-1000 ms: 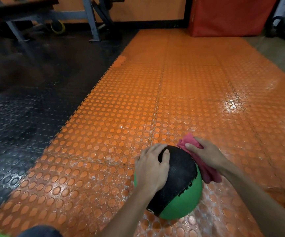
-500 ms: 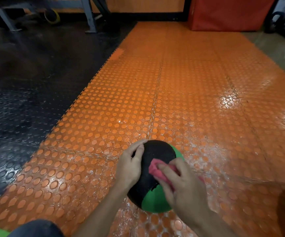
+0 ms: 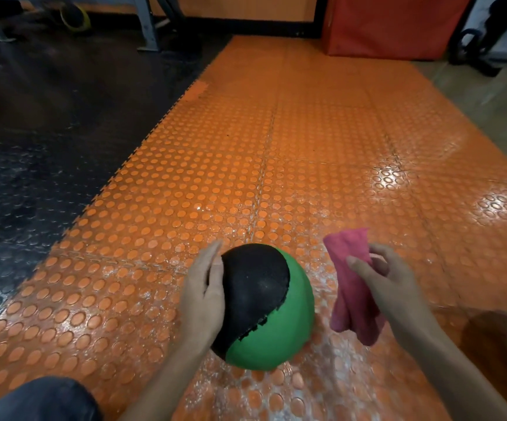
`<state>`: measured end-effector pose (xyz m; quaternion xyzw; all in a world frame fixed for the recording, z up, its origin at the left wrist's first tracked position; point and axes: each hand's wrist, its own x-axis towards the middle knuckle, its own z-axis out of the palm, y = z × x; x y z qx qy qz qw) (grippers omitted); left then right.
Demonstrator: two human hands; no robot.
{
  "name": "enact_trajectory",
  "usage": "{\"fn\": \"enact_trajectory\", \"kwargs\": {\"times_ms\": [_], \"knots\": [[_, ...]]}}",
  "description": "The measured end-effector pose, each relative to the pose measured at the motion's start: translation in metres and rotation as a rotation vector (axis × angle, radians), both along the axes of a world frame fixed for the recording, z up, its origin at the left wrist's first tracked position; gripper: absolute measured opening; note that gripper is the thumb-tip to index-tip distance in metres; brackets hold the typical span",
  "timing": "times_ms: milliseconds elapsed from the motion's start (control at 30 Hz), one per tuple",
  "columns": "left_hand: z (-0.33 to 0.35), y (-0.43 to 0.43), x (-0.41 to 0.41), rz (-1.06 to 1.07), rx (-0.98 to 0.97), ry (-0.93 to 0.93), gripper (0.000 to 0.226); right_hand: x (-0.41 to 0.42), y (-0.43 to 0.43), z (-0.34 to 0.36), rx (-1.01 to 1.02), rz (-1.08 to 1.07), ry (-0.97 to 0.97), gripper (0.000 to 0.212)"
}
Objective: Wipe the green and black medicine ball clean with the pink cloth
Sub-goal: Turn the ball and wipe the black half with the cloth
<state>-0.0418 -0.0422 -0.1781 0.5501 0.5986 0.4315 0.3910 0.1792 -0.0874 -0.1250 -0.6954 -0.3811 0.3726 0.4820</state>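
— First the left hand?
— Flat, fingers straight and together, pressed against the left side of the medicine ball, on its black panel.
— And the right hand?
— Pinches the pink cloth between thumb and curled fingers. Held off the ball, just beside its right side, folded lengthwise and drooping below the hand.
— Where does the ball sit?
— On the orange studded floor, between both hands, black up and left, green right and below.
— Versus half a second ago?
— Cloth then pressed on the ball's top, now lifted away to the right.
— Further out?
— Black floor to the left, red pad at the far wall.
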Motion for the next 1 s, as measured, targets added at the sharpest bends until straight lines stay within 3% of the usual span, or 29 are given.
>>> {"fn": "enact_trajectory", "kwargs": {"times_ms": [133,300,433,567,633,733,933,1000], "knots": [[0.003,-0.016,0.027,0.14,-0.12,0.263,0.067,0.01,-0.008,0.001,0.108,0.031,-0.129,0.009],[0.001,-0.01,0.044,0.118,-0.026,0.5,0.068,0.019,0.009,0.01,0.208,-0.064,-0.457,0.018],[0.007,0.004,0.024,-0.101,0.044,0.463,0.063,0.016,0.026,0.027,0.283,-0.027,-0.474,0.025],[0.014,0.004,0.03,-0.094,-0.037,0.641,0.058,-0.022,0.026,-0.003,0.157,0.348,-0.61,0.024],[0.014,-0.006,0.041,-0.026,-0.048,0.664,0.056,-0.044,0.017,-0.028,0.187,0.507,-0.575,0.027],[0.012,-0.007,0.048,-0.049,0.026,0.671,0.059,-0.047,0.015,-0.049,0.185,0.493,-0.519,0.033],[0.015,0.0,0.045,-0.145,0.106,0.653,0.059,-0.057,0.008,-0.051,0.051,0.366,-0.709,0.066],[0.012,-0.002,0.04,-0.14,0.137,0.636,0.068,-0.048,0.024,-0.059,-0.034,0.293,-0.558,0.059]]}}
